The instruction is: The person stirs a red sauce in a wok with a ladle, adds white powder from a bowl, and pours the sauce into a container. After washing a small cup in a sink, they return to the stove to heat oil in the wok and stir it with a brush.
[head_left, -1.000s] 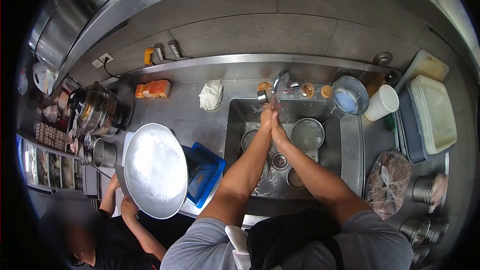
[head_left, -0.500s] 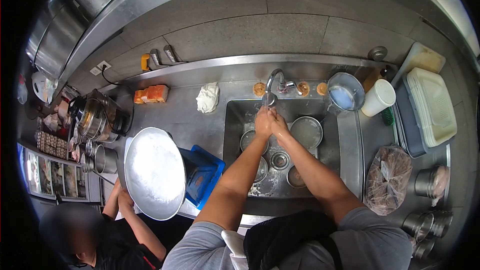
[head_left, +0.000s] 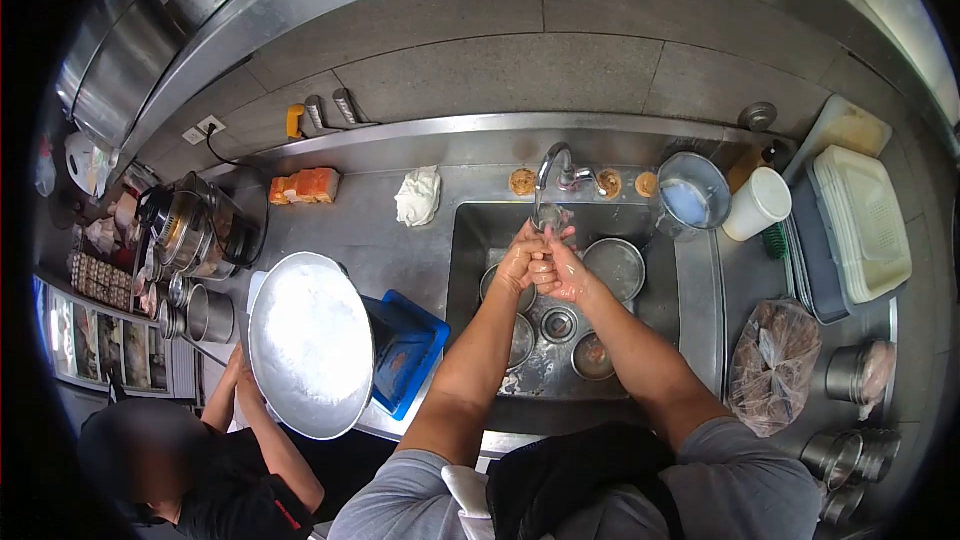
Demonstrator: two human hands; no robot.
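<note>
Below the curved faucet (head_left: pixel 552 168), both hands are together over the steel sink (head_left: pixel 470 240), in the running water. My left hand (head_left: pixel 521 262) has its fingers curled against my right hand. Wet and palm-up, my right hand (head_left: pixel 566 272) has some fingers stretched out beneath the spout; its other fingers are partly hidden by my left hand. Neither holds a tool. Round metal pans lie in the sink, one (head_left: pixel 614 270) to the right of my hands and another (head_left: pixel 594 356) lower down, near the drain (head_left: pixel 559 325).
Left of the sink are a large bowl of white powder (head_left: pixel 311 345), a blue container (head_left: pixel 425 350), a white cloth (head_left: pixel 417 196) and an orange-white block (head_left: pixel 304 186). A co-worker's arm (head_left: pixel 285 450) is at lower left. Right are a pitcher (head_left: pixel 692 190), white tub (head_left: pixel 757 204) and plastic bag (head_left: pixel 775 365).
My hands have turned and opened somewhat, showing the right palm and curled left fingers, and sit slightly lower. The co-worker's arms have shifted a little below the bowl.
</note>
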